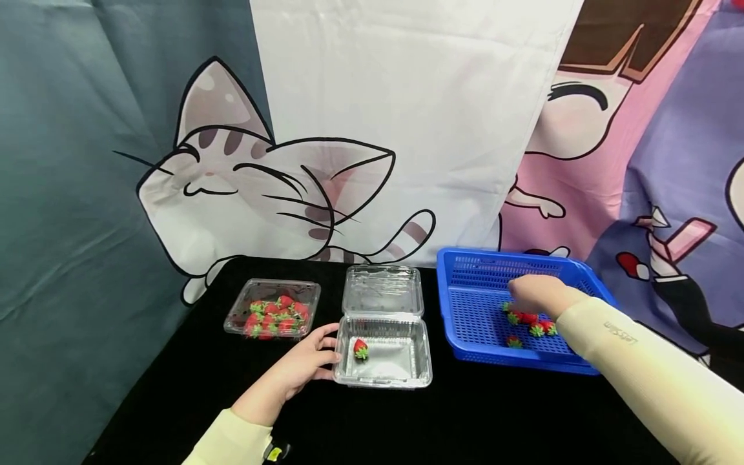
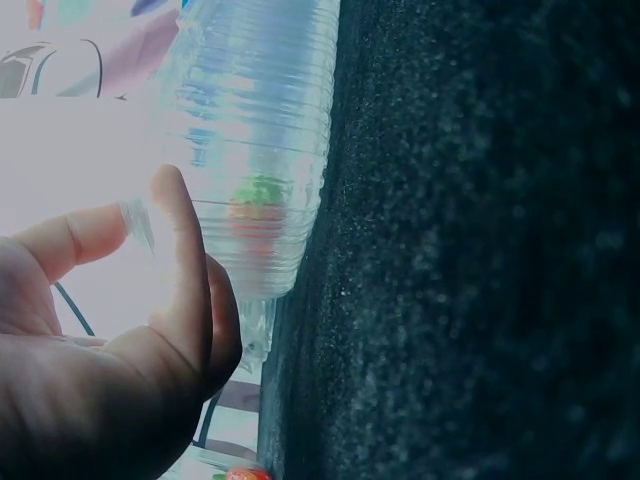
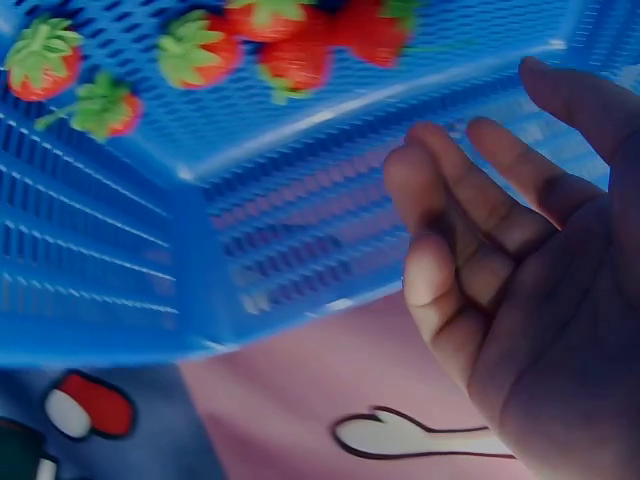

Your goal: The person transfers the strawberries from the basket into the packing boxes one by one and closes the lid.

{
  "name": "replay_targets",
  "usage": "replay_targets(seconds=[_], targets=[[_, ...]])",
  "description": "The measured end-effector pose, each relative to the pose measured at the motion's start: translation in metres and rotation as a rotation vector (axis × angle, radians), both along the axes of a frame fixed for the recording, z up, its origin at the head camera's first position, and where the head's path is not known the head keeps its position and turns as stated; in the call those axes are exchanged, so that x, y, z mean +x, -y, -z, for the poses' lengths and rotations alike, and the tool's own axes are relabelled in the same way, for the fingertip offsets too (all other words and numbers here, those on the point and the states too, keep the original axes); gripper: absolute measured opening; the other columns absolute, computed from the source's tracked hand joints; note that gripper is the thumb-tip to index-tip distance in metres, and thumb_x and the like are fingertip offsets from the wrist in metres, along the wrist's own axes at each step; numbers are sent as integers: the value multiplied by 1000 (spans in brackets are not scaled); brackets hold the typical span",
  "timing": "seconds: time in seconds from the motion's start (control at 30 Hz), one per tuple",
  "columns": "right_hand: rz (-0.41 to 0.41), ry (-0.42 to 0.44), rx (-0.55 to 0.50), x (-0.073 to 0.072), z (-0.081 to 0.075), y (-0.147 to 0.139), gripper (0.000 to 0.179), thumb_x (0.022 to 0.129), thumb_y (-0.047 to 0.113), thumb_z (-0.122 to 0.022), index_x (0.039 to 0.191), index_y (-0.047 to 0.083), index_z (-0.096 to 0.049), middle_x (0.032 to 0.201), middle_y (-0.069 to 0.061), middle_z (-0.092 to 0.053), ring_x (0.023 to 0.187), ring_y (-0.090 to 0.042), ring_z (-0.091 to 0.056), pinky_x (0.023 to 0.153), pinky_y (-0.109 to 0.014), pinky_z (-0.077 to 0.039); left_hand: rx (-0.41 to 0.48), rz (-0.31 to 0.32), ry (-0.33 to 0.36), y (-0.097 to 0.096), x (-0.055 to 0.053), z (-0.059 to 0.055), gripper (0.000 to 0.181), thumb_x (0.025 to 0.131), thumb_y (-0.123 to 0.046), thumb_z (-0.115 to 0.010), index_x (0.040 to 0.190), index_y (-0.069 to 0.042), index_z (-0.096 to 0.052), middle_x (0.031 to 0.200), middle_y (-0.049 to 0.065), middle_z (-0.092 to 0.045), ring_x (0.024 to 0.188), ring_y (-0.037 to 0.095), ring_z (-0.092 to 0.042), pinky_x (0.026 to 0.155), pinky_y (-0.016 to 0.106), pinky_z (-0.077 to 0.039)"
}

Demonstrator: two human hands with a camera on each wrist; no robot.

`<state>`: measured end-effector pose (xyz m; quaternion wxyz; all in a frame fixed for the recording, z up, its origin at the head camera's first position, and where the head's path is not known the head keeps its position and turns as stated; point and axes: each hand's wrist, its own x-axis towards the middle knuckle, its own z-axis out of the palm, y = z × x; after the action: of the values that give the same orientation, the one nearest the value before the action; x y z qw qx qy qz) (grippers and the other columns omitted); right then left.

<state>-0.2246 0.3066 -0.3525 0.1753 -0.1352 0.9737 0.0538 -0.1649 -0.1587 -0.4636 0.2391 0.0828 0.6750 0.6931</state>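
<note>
Small grey lettering [image 1: 620, 332] on the pale yellow right sleeve [image 1: 645, 374] appears to read "LetsSlim". A black wrist strap with a yellow patch [image 1: 275, 453] shows at the edge of the left sleeve [image 1: 229, 442]; its details are too small to tell.

The left hand [image 1: 303, 363] pinches the left rim of a clear, ribbed, hinged plastic box [image 1: 391, 367] between thumb and finger. The box stands on the black cloth-covered worktop [image 1: 378, 426] with its lid [image 1: 383, 290] folded back toward the backdrop. One red strawberry with a green leafy cap [image 1: 360, 350] lies inside, toward the left wall.

The right hand [image 1: 540, 294] is over a blue rectangular perforated plastic basket [image 1: 473, 313], its fingers loosely bent and holding nothing. Several red strawberries with green caps [image 1: 527, 318] lie in the basket, some clustered together, others slightly apart.

Left of the hinged box, well apart from the basket, a second clear plastic box [image 1: 314, 294] contains a pile of red strawberries [image 1: 279, 316]. Behind stands a fabric backdrop [image 1: 407, 77] printed with a smiling cartoon cat [image 1: 256, 219]
</note>
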Motion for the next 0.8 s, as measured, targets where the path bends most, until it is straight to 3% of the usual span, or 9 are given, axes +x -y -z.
replay_targets(seconds=[0.2,0.37,0.5,0.8], targets=[[25,52,6,-11,17,-16,19,91,21,-66,102,4,-66,88,-5,-65,79,-23,-59,70,-45,-51,-1,0,8,-1,0,1,71,92,-2,-59,153,-1,-23,130,27,-47,98,28,-65,73,36,-58],[33,59,-19,-18,22,-21,11,90,19,-67,89,8,-63,77,-2,-58,69,-19,-53,65,-40,-46,-8,-2,4,-1,-1,0,71,92,-2,-59,153,-1,-24,130,27,-47,97,29,-65,73,36,-58],[32,58,-34,-19,28,-21,18,86,22,-71,79,10,-59,71,-1,-54,64,-17,-50,61,-36,-44,-12,1,5,-2,-1,0,71,92,-2,-59,153,-1,-24,130,27,-47,96,29,-65,73,37,-58],[24,54,-34,-22,40,-16,25,85,28,-73,77,11,-57,71,-1,-54,63,-17,-49,60,-35,-42,-17,0,22,-1,-2,2,71,92,-2,-59,154,-3,-24,131,25,-48,97,29,-66,74,37,-59]])
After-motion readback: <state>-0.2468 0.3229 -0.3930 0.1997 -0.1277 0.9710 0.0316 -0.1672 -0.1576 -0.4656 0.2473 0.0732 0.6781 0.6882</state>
